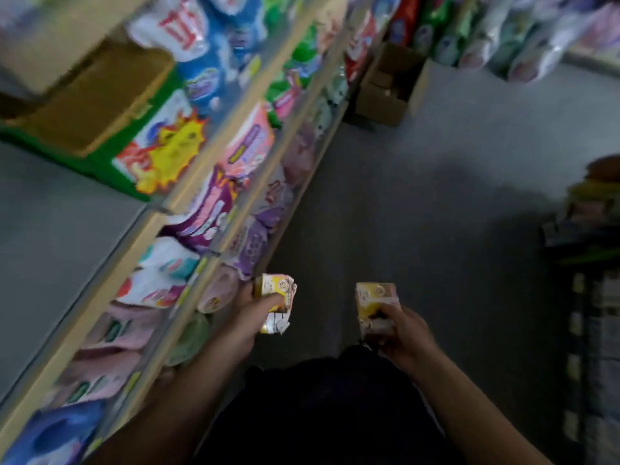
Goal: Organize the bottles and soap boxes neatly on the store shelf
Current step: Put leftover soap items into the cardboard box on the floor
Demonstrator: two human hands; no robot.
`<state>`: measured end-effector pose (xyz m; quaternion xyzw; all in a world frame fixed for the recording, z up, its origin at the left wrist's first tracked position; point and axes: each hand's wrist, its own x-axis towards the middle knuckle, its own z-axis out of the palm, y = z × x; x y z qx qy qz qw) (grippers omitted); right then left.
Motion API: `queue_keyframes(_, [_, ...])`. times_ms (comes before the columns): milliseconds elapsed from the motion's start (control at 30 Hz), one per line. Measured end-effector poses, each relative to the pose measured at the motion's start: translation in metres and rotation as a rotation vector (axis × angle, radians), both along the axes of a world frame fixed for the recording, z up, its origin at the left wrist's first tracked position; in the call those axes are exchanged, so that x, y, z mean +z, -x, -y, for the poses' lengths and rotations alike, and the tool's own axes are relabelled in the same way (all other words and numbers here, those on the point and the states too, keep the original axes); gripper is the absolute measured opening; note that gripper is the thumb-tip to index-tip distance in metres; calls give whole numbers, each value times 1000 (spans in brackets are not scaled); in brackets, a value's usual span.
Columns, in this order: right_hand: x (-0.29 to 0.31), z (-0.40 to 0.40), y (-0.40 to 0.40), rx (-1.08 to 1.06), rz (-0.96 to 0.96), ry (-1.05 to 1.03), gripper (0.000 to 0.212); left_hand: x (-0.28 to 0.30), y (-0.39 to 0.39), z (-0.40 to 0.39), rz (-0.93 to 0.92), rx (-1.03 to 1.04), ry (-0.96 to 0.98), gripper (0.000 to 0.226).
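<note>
Left hand: your left hand (258,310) has its fingers curled round a yellow and white soap box (276,305), thumb across its face; it hangs in the aisle just beside the lower shelf edge.
Right hand: your right hand (399,333) grips a second soap box (375,305) of the same yellow print by its lower end, out over the floor and well apart from the shelving.
Step in hand: you seem to be carrying both boxes to their slot; neither is on a shelf yet.
Doing it well: the left box looks crumpled and torn at its lower end, so hold it by the firm sides and do not squeeze. Turn both so the printed faces point the same way before you set them down, and place one at a time, square to the shelf front.
Bottles: none can be made out; the picture is blurred.
Shelving: the shelf unit (214,182) on your left runs away in tiers, packed with soft packets in pink, purple, blue and green.
Room: a grey floor (436,196) forms a narrow aisle, with an open cardboard carton (385,92) at its far end and more packets (503,35) stacked beyond.
Right side: a darker rack (590,313) stands close by; its contents are too dim to tell.
</note>
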<state>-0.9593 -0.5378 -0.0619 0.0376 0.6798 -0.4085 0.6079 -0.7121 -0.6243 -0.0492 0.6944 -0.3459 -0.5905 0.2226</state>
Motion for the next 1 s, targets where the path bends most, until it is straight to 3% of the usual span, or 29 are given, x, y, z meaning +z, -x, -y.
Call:
queue_keyframes(100, [-13, -9, 78, -80, -46, -33, 31, -10, 71, 17, 78, -117, -34, 41])
queue_keyframes(267, [-20, -5, 185, -141, -102, -77, 31, -25, 178, 40, 93, -203, -103, 16])
queue_keyframes(467, [-23, 40, 274, -244, -126, -117, 24, -36, 283, 101, 70, -299, -209, 16])
queue_keyframes(700, [-31, 135, 378, -353, -231, -163, 15, -58, 423, 238, 49, -453, -251, 19])
queue_keyframes(867, [-19, 210, 450, -359, -320, -188, 24, -37, 532, 347, 33, -645, -223, 9])
queue_keyframes(1000, [-17, 273, 504, -407, -324, -184, 24, -15, 618, 433, 41, -790, -156, 14])
